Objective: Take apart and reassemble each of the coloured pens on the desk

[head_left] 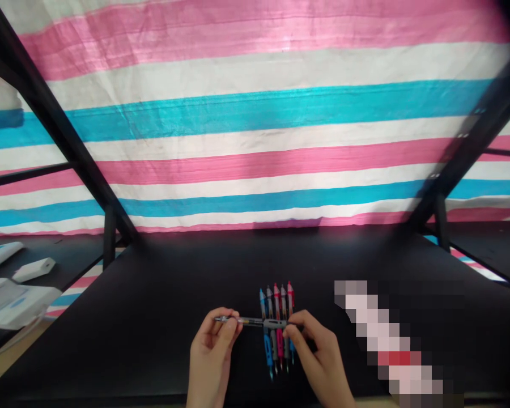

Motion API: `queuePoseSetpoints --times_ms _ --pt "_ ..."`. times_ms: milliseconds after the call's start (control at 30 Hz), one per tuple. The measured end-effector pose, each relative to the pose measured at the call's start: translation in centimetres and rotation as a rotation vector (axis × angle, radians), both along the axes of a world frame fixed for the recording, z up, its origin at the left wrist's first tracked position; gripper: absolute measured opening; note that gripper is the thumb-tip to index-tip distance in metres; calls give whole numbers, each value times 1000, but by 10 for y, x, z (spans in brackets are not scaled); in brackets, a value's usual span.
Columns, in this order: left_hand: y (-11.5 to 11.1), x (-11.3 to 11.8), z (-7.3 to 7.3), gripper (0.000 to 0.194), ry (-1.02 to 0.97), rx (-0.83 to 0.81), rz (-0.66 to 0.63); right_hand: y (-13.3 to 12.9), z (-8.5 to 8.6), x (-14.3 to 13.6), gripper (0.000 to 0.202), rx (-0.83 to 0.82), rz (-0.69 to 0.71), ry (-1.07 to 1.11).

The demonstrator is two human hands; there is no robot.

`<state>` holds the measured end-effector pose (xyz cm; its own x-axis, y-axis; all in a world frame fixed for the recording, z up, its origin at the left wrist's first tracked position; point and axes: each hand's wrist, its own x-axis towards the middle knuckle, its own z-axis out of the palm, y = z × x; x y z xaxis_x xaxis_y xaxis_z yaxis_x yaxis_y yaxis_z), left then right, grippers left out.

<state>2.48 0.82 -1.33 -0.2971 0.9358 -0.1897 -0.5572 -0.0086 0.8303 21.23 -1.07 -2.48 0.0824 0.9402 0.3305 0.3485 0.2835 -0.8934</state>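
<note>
Between my two hands a pen [251, 322] with a clear barrel and a grey grip is held level, crosswise over a row of pens. My left hand [215, 351] pinches its clear end, with the tip of that end poking out past the fingers. At the other end, my right hand [317, 348] pinches the pen near the grey grip. Below lie several pens side by side on the black table: a blue pen [268, 347] at the left, a pink pen [279, 343] in the middle, and grey ones between. The held pen hides their middles.
A pixelated long pale strip [393, 340] lies on the black table [161, 317] right of my right hand. Black frame posts [85, 164] rise at both sides before a striped sheet [255, 124]. White devices [34, 270] sit on another surface at the far left.
</note>
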Motion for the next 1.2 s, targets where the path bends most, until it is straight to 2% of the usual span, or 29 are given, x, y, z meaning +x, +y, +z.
queuePoseSetpoints --times_ms 133,300,500,633,733,867,1033,1200 --pt "-2 2 3 46 -26 -49 50 0 8 -2 38 26 50 -43" --pt "-1 9 0 52 -57 -82 120 1 4 -3 45 -15 34 -16" --pt "2 27 2 47 -5 79 60 1 1 -3 48 -124 -33 55" --pt "6 34 14 51 55 206 -36 2 5 -3 49 -135 69 42" --pt "11 27 24 57 86 224 2 2 4 -1 48 -119 119 76" --pt "13 6 35 72 134 227 76 1 -3 5 54 -103 15 168" --pt "6 -13 36 55 211 245 30 1 -4 5 52 -142 -5 179" --pt "5 -17 33 40 203 288 -48 -1 2 2 45 -131 -2 167"
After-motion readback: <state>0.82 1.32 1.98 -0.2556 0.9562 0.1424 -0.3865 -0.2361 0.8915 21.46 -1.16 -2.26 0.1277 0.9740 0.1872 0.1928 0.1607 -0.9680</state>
